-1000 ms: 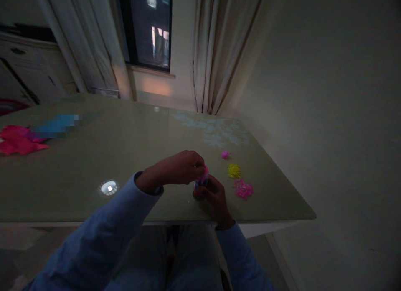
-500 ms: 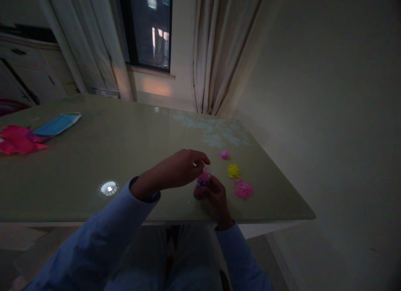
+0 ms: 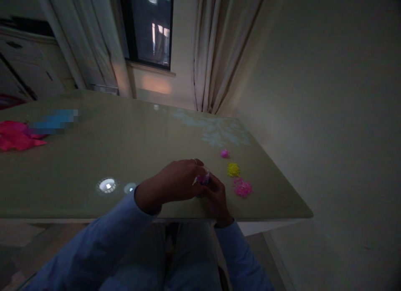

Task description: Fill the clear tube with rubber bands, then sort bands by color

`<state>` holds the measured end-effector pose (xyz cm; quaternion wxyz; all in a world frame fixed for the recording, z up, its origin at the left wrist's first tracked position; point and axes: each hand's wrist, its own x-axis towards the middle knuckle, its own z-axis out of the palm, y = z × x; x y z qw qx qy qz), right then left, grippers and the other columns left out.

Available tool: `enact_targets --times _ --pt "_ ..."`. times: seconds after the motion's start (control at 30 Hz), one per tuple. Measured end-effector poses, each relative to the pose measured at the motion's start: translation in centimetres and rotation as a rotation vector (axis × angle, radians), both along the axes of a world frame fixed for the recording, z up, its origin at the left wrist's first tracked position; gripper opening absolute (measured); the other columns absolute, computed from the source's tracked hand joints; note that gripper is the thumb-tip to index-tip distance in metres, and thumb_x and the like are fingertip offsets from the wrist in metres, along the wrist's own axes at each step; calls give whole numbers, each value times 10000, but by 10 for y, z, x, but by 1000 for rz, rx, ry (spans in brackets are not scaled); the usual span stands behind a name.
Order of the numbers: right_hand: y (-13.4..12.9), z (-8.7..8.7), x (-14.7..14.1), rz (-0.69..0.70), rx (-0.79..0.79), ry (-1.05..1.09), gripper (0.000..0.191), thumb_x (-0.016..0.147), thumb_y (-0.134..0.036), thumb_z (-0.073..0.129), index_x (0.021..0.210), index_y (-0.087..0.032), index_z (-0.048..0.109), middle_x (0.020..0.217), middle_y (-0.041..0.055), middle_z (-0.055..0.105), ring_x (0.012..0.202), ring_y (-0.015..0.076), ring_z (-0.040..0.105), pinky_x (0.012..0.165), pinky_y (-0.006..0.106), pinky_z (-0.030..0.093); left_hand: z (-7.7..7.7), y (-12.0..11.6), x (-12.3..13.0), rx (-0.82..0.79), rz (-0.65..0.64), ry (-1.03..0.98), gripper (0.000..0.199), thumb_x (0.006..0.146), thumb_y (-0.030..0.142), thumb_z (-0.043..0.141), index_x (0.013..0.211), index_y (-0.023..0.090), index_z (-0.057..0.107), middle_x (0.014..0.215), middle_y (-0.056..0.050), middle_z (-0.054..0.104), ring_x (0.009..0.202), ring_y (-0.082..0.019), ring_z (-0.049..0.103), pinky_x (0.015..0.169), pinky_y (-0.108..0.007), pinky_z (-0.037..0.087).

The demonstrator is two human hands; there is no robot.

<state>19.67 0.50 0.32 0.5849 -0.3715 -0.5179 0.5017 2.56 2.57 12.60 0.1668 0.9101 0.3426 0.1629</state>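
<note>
My right hand (image 3: 216,195) is closed around a small clear container (image 3: 203,179) with pink and dark contents, just above the table's near edge. From the left, my left hand (image 3: 180,180) reaches over and its curled fingers close against the container's side. A ring shows on one of its fingers. Most of the container is hidden behind both hands; only its upper part with a clear pointed bit shows. To the right of my hands lie a loose pile of pink bits (image 3: 242,187), a yellow pile (image 3: 233,169) and a small pink clump (image 3: 224,153).
The glossy table (image 3: 125,149) ends at a wall (image 3: 313,115) on the right. At the far left lie red-pink cloth-like material (image 3: 19,136) and a blue face mask (image 3: 56,121). Curtains (image 3: 208,52) hang by the window beyond. Light reflections show on the tabletop.
My left hand has come down from above the container's top to its side, covering more of it. The container appears more hidden. The view has shifted slightly.
</note>
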Motion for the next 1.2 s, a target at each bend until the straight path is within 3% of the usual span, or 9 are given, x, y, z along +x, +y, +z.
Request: enact_targets --times 0.23,0.43,0.57,0.7,0.8,0.97,1.07,1.2 --pt "1 1 -1 -37 -3 0 424 641 -486 836 920 -199 696 834 28 607 720 160 512 597 255 445 3 2 6 -72 -25 -26 88 796 226 639 816 194 718 1033 -105 720 978 -255 675 825 -327 497" --pt "-2 4 -3 5 1 89 345 687 -413 829 920 -201 689 760 1 565 635 122 473 562 245 427 0 5 0 -15 -14 -63 213 878 289 582 1003 215 738 1255 -116 665 1076 -255 662 906 -358 499" --pt "-2 1 -3 22 -20 103 305 706 -346 826 923 -199 671 726 -19 554 592 99 455 531 228 391 3 6 -8 28 -19 -136 224 882 282 591 1043 221 734 1270 -107 661 1114 -243 647 966 -379 486" --pt "-2 -1 -1 5 0 77 286 720 -381 821 883 -198 673 720 -11 589 601 112 485 551 242 407 -1 2 -16 -30 9 -339 279 860 257 608 1123 222 696 1266 -95 658 1065 -217 663 874 -348 545" --pt "-4 -1 0 -15 13 77 360 704 -476 819 896 -200 689 742 4 618 636 135 530 582 259 443 -19 -5 -17 -151 95 -528 467 834 321 661 1284 220 588 1254 -108 659 1011 -209 679 781 -328 578" --pt "-7 0 1 0 43 85 499 741 -581 759 1066 -209 689 791 26 658 690 168 581 638 290 482 -72 -16 -2 -255 190 -706 768 705 350 802 1386 224 471 1266 -133 651 1156 -260 627 905 -414 559" --pt "-6 -1 0 -55 83 28 497 736 -592 758 1078 -238 695 904 39 662 805 193 609 717 308 507 -97 -18 9 -346 186 -775 723 709 328 786 1363 212 499 1311 -143 630 1117 -255 652 921 -420 557" --pt "-1 0 -3 -169 194 -150 478 747 -613 736 1074 -265 715 1146 67 626 1061 241 589 922 349 485 -111 -17 14 -430 285 -853 596 719 346 747 1271 172 600 1232 -136 684 978 -245 706 848 -393 590"
